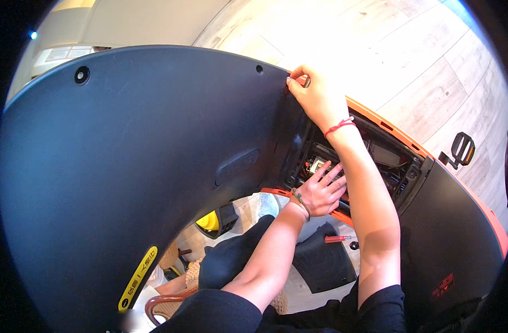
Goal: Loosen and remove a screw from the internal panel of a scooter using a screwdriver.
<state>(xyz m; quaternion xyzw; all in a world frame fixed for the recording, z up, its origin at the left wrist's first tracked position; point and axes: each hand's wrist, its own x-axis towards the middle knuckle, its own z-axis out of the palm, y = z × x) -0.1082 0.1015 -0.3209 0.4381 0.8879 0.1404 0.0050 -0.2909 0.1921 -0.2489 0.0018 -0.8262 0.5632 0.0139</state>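
A big curved dark-grey panel point(126, 127) fills the left side, beside an open compartment point(409, 164) with an orange rim point(387, 123). Wiring and a small whitish part point(317, 165) show inside. My left hand point(320, 195) lies over the compartment's near side, fingers spread, with nothing visible in it. Above it, my right hand point(319, 95) reaches across to the far corner where panel and rim meet. Its thumb and index finger pinch together there; what they hold, if anything, is too small to make out.
On the floor lie a black cover plate point(323, 263) and a red-handled screwdriver point(336, 238). A black pedal point(463, 149) juts out at the right. Near my legs are a black-and-yellow object point(223, 219) and a curved brown wooden armrest point(165, 299).
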